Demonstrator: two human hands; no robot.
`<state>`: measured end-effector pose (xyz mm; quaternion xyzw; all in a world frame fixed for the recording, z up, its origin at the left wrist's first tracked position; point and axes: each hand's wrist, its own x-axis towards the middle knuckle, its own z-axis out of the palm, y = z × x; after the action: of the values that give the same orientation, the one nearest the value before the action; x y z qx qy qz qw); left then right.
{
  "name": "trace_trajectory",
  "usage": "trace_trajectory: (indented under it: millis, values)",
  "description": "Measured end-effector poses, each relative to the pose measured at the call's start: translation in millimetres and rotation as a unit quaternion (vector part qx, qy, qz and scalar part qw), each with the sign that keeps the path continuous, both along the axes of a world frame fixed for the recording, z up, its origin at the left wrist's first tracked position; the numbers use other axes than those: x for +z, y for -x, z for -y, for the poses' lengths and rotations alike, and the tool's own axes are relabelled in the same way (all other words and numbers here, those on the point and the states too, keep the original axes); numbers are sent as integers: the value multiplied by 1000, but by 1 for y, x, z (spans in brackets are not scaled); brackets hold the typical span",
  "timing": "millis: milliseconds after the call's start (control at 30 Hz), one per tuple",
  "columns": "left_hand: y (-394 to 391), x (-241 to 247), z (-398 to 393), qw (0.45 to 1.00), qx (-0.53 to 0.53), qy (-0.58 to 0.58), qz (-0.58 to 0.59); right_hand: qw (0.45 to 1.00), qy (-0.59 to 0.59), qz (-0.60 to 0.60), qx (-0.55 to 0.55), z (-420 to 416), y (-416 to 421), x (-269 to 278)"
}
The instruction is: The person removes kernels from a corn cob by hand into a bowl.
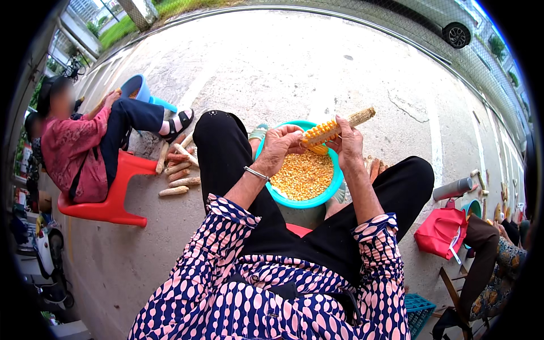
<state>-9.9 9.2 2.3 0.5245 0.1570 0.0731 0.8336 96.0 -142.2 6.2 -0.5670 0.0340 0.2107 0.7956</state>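
A partly shelled corn cob (324,131) is held between my two hands above a turquoise plastic basin (285,199). My left hand (278,146) grips its near-left end, where rows of yellow kernels still cover it. My right hand (349,142) wraps around the middle, and the bare tip of the cob sticks out up and to the right. Loose kernels (302,176) fill much of the basin, which stands between my feet. Another yellow ear of corn (318,149) shows just below the cob, partly hidden by my fingers.
Stripped cobs (178,170) lie on the concrete left of my knee, more (375,168) by my right knee. A person on a red plastic stool (127,191) works at a blue basin. A red bag (442,231), a grey flask (452,189) and a turquoise crate (418,312) stand right.
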Motion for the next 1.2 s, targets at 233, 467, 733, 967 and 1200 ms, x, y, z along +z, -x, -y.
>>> trace_trajectory:
  millis: [233, 467, 733, 967, 1200]
  values:
    - [1, 4, 3, 1000, 2, -2, 26, 999, 16, -5, -38, 1, -1, -1]
    - [2, 7, 12, 975, -38, -193, 105, 999, 4, -2, -49, 2, -6, -8]
    - [3, 7, 15, 953, 14, -280, 112, 999, -1, -4, -43, 0, -1, -3]
    - [3, 8, 15, 949, 39, -294, 106, 999, 5, 8, -39, 0, 0, 2]
    - [1, 7, 5, 969, 38, -216, 110, 998, 35, 31, -29, 3, -2, 17]
